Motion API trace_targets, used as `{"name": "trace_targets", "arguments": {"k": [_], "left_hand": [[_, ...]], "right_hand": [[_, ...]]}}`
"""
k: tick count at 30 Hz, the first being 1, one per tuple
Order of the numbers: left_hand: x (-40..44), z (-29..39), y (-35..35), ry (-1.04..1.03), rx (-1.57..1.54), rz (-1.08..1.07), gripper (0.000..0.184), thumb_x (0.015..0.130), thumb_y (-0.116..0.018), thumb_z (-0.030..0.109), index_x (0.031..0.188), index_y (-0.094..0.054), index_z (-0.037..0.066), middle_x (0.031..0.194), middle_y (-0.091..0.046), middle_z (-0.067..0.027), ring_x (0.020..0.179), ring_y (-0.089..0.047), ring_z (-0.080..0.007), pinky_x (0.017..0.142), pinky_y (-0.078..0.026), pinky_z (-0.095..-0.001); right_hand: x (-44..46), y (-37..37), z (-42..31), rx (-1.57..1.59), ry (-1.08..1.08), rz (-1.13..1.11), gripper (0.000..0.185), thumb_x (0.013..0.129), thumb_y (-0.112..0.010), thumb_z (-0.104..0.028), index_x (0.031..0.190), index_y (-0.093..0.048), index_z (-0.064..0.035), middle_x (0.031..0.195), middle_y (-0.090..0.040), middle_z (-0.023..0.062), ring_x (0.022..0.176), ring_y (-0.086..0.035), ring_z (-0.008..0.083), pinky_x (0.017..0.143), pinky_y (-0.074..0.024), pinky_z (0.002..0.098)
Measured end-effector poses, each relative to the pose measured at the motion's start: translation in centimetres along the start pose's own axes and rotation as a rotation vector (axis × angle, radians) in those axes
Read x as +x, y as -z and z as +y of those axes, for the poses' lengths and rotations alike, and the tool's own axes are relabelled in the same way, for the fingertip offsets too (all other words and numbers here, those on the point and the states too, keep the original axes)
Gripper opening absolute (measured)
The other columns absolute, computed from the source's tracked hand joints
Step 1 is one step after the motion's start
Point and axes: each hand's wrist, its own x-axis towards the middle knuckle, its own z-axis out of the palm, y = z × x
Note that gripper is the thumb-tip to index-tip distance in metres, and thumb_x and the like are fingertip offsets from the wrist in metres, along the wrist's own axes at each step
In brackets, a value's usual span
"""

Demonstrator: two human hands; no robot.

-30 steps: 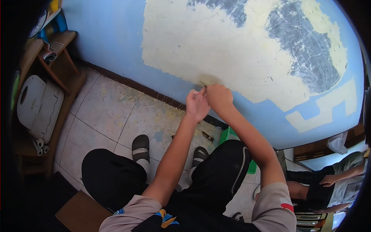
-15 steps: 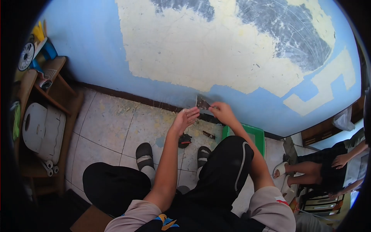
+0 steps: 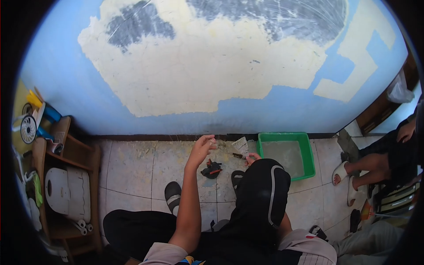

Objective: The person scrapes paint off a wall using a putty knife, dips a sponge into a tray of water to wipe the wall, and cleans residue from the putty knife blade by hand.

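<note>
My left hand [image 3: 202,151] is raised above the floor near the wall's foot, fingers loosely bent and apart, with pale dust on them and nothing held. My right hand [image 3: 252,159] is low beside my knee, partly hidden by it, with fingers closed on a scraper. The scraper's pale blade [image 3: 240,145] tilts toward the wall base. Close to the right fingers, a small dark tool [image 3: 238,155] lies on the floor. A black and orange object [image 3: 211,169] sits on the tiles below my left hand. Ahead, the blue wall [image 3: 282,110] has a large scraped cream and grey patch [image 3: 194,70].
A green basin [image 3: 312,170] with greyish contents stands right of my knee. Paint flakes [image 3: 145,154] litter the tiles along the wall. A wooden shelf [image 3: 95,172] holding a white appliance [image 3: 68,194] is at left. Another person's sandalled feet [image 3: 340,173] are at right.
My right hand has moved down with the scraper, from beside my left hand toward the floor. My left hand's fingers have bent from a flatter palm. The view has shifted, showing more wall.
</note>
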Motion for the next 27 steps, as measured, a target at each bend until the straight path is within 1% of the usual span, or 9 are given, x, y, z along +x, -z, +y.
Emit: {"name": "trace_targets", "arguments": {"k": [3, 6, 10, 13, 15, 18, 24, 26, 27], "left_hand": [[0.6, -1.7, -0.9, -0.301, 0.461, 0.072, 0.041, 0.093, -0.065, 0.019, 0.129, -0.058, 0.001, 0.119, -0.067, -0.0114, 0.106, -0.065, -0.0212, 0.09, -0.051, -0.0368], [0.3, -0.6, -2.9, -0.253, 0.191, -0.073, 0.037, 0.092, -0.066, 0.012, 0.127, -0.059, 0.001, 0.117, -0.066, -0.0123, 0.107, -0.064, -0.0199, 0.092, -0.051, -0.0346], [-1.0, 3.4, -7.9, -0.309, 0.304, -0.125, 0.037, 0.092, -0.066, 0.012, 0.126, -0.06, 0.001, 0.117, -0.066, -0.0119, 0.107, -0.064, -0.0186, 0.09, -0.051, -0.0341], [-1.0, 5.5, -10.8, -0.391, 0.321, -0.265, 0.039, 0.092, -0.067, 0.015, 0.127, -0.058, 0.0, 0.117, -0.066, -0.0148, 0.108, -0.065, -0.0224, 0.092, -0.051, -0.0355], [-1.3, 7.1, -12.2, -0.648, 0.687, -0.272, 0.043, 0.091, -0.069, 0.017, 0.129, -0.057, 0.0, 0.118, -0.066, -0.019, 0.11, -0.065, -0.0282, 0.094, -0.051, -0.0377], [-1.3, 9.2, -13.7, -0.676, 0.777, -0.425, 0.051, 0.091, -0.07, 0.028, 0.131, -0.056, 0.0, 0.119, -0.065, -0.0224, 0.112, -0.064, -0.034, 0.096, -0.05, -0.0401], [1.1, 15.2, -13.1, -0.22, 1.397, -0.879, 0.064, 0.09, -0.065, 0.049, 0.134, -0.056, 0.002, 0.118, -0.066, -0.0219, 0.113, -0.064, -0.0348, 0.096, -0.05, -0.041], [1.1, 15.7, -11.6, -0.225, 1.503, -0.873, 0.063, 0.09, -0.065, 0.048, 0.133, -0.057, 0.002, 0.118, -0.067, -0.0213, 0.112, -0.064, -0.034, 0.096, -0.05, -0.0411], [1.2, 16.0, -10.6, -0.243, 1.602, -0.864, 0.062, 0.091, -0.065, 0.047, 0.132, -0.057, 0.002, 0.118, -0.067, -0.0206, 0.111, -0.065, -0.0332, 0.095, -0.05, -0.0412]], "right_hand": [[-1.3, 0.4, -1.0, -0.108, 0.083, 0.108, 0.03, 0.093, -0.067, -0.015, 0.119, -0.057, -0.004, 0.076, -0.063, 0.0037, 0.068, -0.059, 0.0134, 0.057, -0.0444, 0.0301], [-2.6, 0.4, -6.1, -0.034, 0.139, 0.098, 0.032, 0.093, -0.068, -0.016, 0.121, -0.056, -0.0043, 0.076, -0.063, 0.0034, 0.071, -0.059, 0.0108, 0.06, -0.0439, 0.0286], [-2.8, 1.4, -10.7, -0.166, 0.336, 0.085, 0.03, 0.094, -0.068, -0.015, 0.118, -0.057, -0.0021, 0.077, -0.064, 0.0037, 0.072, -0.058, 0.0089, 0.064, -0.0437, 0.0265], [-3.2, 1.8, -13.7, -0.155, 0.447, 0.052, 0.027, 0.094, -0.067, -0.013, 0.116, -0.058, -0.001, 0.076, -0.064, 0.004, 0.072, -0.057, 0.0084, 0.065, -0.0442, 0.0262], [-3.3, 1.9, -15.0, -0.15, 0.508, 0.049, 0.025, 0.094, -0.067, -0.012, 0.115, -0.058, -0.0008, 0.075, -0.064, 0.0041, 0.071, -0.057, 0.0084, 0.064, -0.0446, 0.0263], [-3.4, 2.2, -15.4, -0.247, 0.63, 0.137, 0.025, 0.094, -0.067, -0.012, 0.115, -0.058, -0.0007, 0.073, -0.064, 0.004, 0.069, -0.057, 0.0083, 0.063, -0.0454, 0.0262], [-2.1, 2.8, -12.0, -0.11, 0.593, 0.227, 0.025, 0.095, -0.065, -0.012, 0.117, -0.058, -0.0022, 0.071, -0.063, 0.0036, 0.062, -0.054, 0.0073, 0.056, -0.0434, 0.0266], [-2.7, 2.9, -11.2, 0.215, 0.26, 0.102, 0.025, 0.097, -0.061, -0.016, 0.119, -0.056, -0.0048, 0.073, -0.063, 0.0042, 0.056, -0.052, 0.009, 0.049, -0.0408, 0.0276], [-2.8, 3.0, -10.2, 0.224, 0.256, 0.101, 0.025, 0.097, -0.061, -0.016, 0.119, -0.056, -0.0048, 0.073, -0.063, 0.0042, 0.056, -0.052, 0.009, 0.049, -0.0408, 0.0276]]}}
